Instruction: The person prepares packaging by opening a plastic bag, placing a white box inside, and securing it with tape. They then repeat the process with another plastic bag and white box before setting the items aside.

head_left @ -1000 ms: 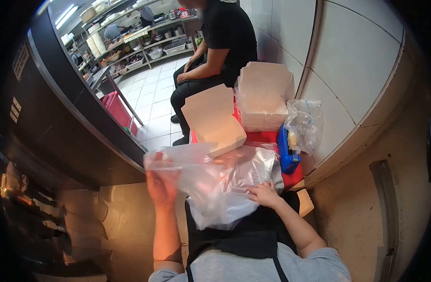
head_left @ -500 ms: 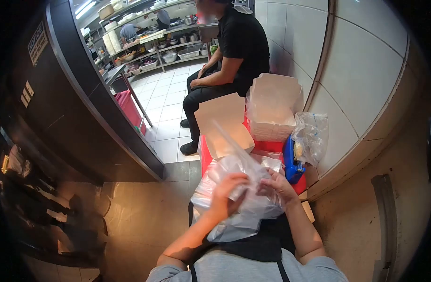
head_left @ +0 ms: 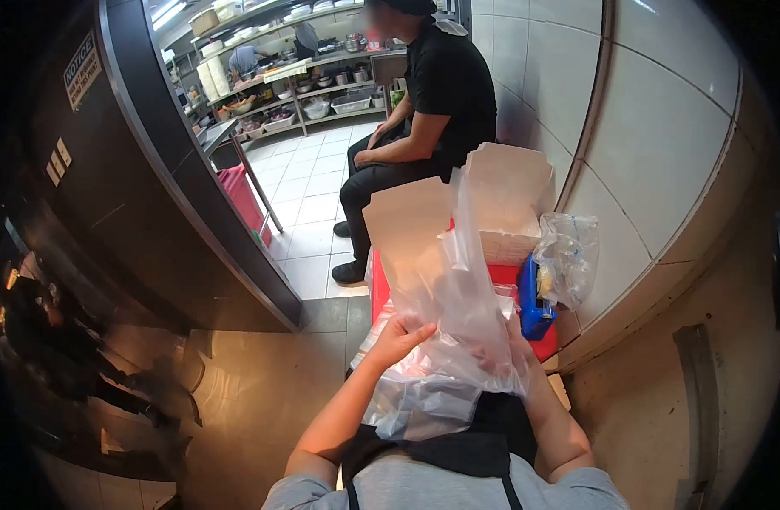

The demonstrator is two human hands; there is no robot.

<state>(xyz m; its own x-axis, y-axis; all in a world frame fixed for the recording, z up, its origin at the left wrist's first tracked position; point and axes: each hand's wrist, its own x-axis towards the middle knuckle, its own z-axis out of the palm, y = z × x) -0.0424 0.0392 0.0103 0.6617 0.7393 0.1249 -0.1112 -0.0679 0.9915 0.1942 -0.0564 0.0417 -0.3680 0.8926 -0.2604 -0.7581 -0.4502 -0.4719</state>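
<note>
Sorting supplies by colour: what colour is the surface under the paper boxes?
Red: the surface under the paper boxes shows bright red in the head view.

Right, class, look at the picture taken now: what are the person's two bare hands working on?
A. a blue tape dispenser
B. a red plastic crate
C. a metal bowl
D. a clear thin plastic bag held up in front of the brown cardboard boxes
D: the left hand and right hand both grip the clear thin plastic bag, which rises in front of the open brown cardboard box; nothing else is touched.
</note>
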